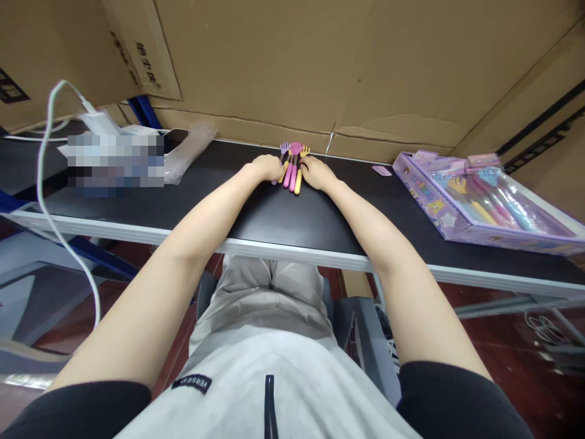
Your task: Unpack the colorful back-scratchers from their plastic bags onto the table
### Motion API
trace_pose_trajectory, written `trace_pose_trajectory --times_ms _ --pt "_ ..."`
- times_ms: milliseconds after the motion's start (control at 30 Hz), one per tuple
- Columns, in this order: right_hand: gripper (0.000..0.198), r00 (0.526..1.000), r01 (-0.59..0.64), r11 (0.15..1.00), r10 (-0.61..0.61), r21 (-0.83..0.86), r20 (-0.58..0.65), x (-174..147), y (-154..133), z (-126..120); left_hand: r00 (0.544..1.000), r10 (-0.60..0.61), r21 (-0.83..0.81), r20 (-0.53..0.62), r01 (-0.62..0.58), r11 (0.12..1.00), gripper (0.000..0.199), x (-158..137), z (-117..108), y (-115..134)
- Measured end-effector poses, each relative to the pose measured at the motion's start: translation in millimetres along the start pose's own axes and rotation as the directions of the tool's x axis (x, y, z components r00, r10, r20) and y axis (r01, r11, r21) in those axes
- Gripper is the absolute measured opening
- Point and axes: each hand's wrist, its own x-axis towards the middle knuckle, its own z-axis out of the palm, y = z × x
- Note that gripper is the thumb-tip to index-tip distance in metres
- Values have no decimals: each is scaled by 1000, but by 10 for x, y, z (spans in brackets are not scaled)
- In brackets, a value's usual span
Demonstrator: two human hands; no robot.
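Observation:
A small bunch of back scratchers with claw-shaped heads lies on the black tabletop (pixel 292 222), heads toward the cardboard wall. Two pink back scratchers (pixel 293 178) are in the middle, a yellow back scratcher (pixel 298 183) to their right. A purple back scratcher (pixel 285 147) and another yellow handle (pixel 283 172) are on the left side, partly hidden. My left hand (pixel 267 167) is curled over the left side of the bunch, its fingers closed at the purple and yellow ones. From the right, my right hand (pixel 319 175) has bent fingers against the right-hand yellow one.
On the right stands a purple display box (pixel 423 201) holding several wrapped back scratchers. A small pink card (pixel 382 171) lies beside it. Clear plastic wrapping (pixel 187 155) and a white cable (pixel 43 177) are at left. A cardboard wall (pixel 292 73) bounds the back.

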Motion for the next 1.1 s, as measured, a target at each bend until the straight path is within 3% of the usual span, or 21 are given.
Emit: trace_pose_trajectory --times_ms 233,633,900,1100 --pt "51 1000 -3 1000 3 -3 18 17 29 13 995 -6 -120 -97 -6 993 68 13 203 -90" --pt "54 999 -13 999 15 -35 43 2 -6 -8 988 59 -248 -146 -94 964 57 87 272 -346" --pt "55 998 -7 986 17 -165 63 -69 -109 -98 983 10 -430 -183 -89 899 59 77 296 -447" --pt "51 1000 15 948 -17 -319 -3 -102 -68 -182 979 46 -433 -198 -129 892 62 81 313 -497"
